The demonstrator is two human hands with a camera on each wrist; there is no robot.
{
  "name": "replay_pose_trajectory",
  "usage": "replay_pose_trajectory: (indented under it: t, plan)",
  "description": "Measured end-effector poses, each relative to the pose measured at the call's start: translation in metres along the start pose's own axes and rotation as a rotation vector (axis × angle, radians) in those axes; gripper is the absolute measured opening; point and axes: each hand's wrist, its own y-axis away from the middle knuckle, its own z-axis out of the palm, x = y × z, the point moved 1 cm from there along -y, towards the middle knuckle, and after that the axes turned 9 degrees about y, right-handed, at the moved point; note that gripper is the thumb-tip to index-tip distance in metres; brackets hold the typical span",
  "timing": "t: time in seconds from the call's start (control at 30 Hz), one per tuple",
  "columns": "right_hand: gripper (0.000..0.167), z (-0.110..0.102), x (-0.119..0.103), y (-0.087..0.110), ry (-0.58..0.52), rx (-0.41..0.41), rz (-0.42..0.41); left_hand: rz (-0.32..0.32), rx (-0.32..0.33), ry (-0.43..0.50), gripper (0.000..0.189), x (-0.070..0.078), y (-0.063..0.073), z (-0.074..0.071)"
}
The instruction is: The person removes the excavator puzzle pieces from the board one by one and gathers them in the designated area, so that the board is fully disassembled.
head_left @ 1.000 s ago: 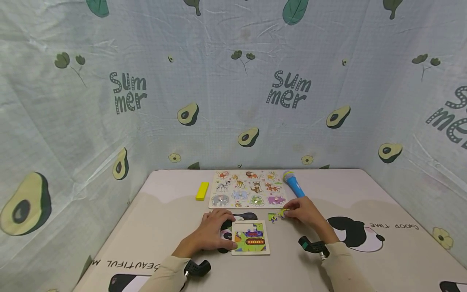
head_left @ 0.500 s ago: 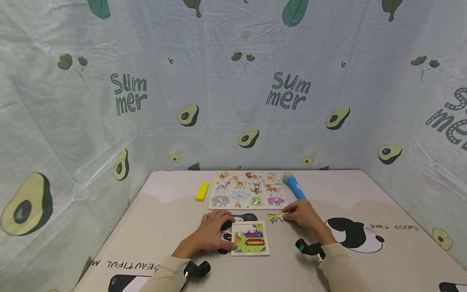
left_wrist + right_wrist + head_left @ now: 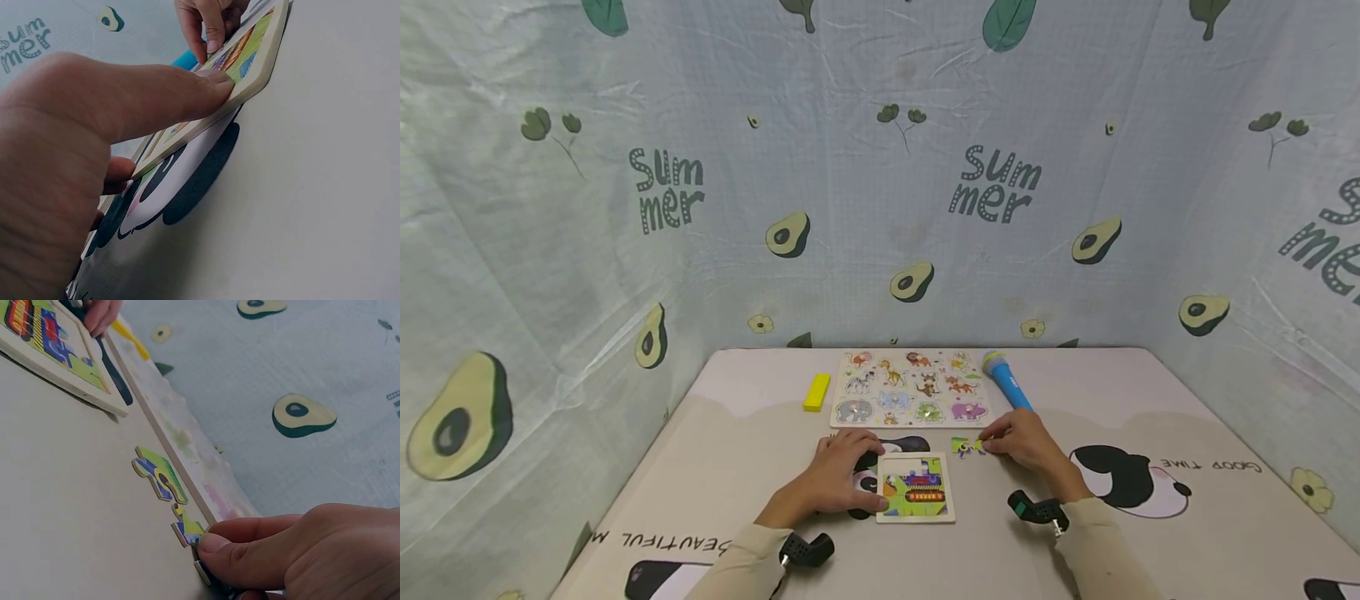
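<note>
Surround: pale hanging sheet (image 3: 850,275), printed with avocados and "summer" lettering, behind and to both sides. Table (image 3: 760,467): pale cover, panda figures and lettering.

Item, right-hand puzzle piece (image 3: 191,526): green and blue, at the table's middle, far of the puzzle frame and to its right. Partly under the fingers, so its long axis cannot be told, nor whether it lies flat or is raised.

Item, right grip (image 3: 1022,440): thumb and fingers together, pinching that piece from the right. A further dark edge beneath the thumb in the right wrist view; whether a separate piece, cannot tell.

Item, left-hand puzzle piece (image 3: 161,475): green, flat on the table, next leftward in the same left-to-right row; touching its neighbour or just beside it, cannot tell. Nearer the right grip than the left.

Item, puzzle frame (image 3: 917,519): square, wooden rim, vehicle picture; a pale strip along its far side appears unfilled. Governing relation, as judged: this strip lies left and slightly near of the right grip.

Item, left grip (image 3: 838,475): clamped on the frame's left side, thumb over the near part, fingers at the far corner.

Outlying: animal board (image 3: 910,424), far; blue microphone (image 3: 1009,383), far right; yellow block (image 3: 817,392), far left.
</note>
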Motion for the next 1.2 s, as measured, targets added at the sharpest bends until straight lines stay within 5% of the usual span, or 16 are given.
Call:
replay_pose_trajectory:
  t: [0.63,1.2]
  plan:
    - [0.017,-0.004,-0.009,-0.001,0.036,0.021,0.013,0.006,0.018,-0.005,0.073,-0.001,-0.001,0.002]
    - [0.023,0.01,-0.057,-0.001,-0.004,-0.111,-0.181,0.015,0.017,-0.005,0.073,0.0,-0.002,0.0]
